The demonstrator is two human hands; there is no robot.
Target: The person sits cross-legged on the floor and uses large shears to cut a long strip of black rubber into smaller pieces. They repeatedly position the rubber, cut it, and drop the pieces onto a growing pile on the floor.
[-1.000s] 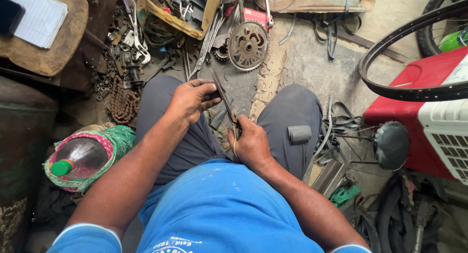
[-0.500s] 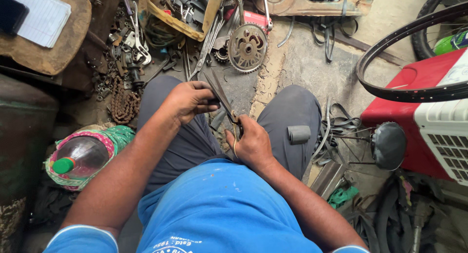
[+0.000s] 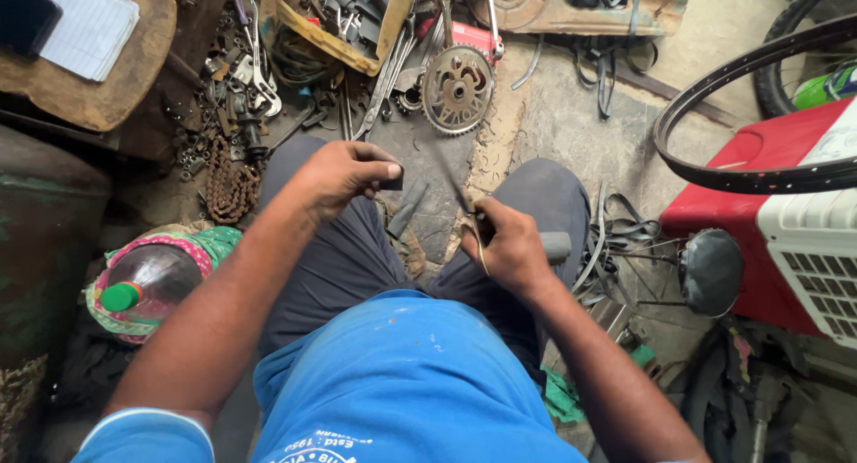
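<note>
I sit on the ground with my knees apart. My left hand point(image 3: 344, 173) hovers over my left thigh and pinches a small dark piece of rubber point(image 3: 394, 180) between thumb and fingers. My right hand point(image 3: 511, 247) rests by my right knee, closed on a thin metal tool point(image 3: 457, 188) that looks like scissors, its blade pointing up and to the left. A grey strip point(image 3: 409, 208) lies between the two hands, touched by neither; I cannot tell whether it is resting on the ground.
A toothed chainring point(image 3: 457, 89) lies ahead, beside a box of tools point(image 3: 344, 30). Wrenches point(image 3: 259, 79) and a rusty chain point(image 3: 230, 188) are at the left. A cloth-wrapped bottle point(image 3: 147, 284) stands by my left leg. A bicycle rim point(image 3: 745, 128) leans over a red-and-white box point(image 3: 786, 222) on the right.
The long dark strip that both hands held is now apart: my left hand keeps a short piece and a grey strip sits between my knees. The hands have drawn apart.
</note>
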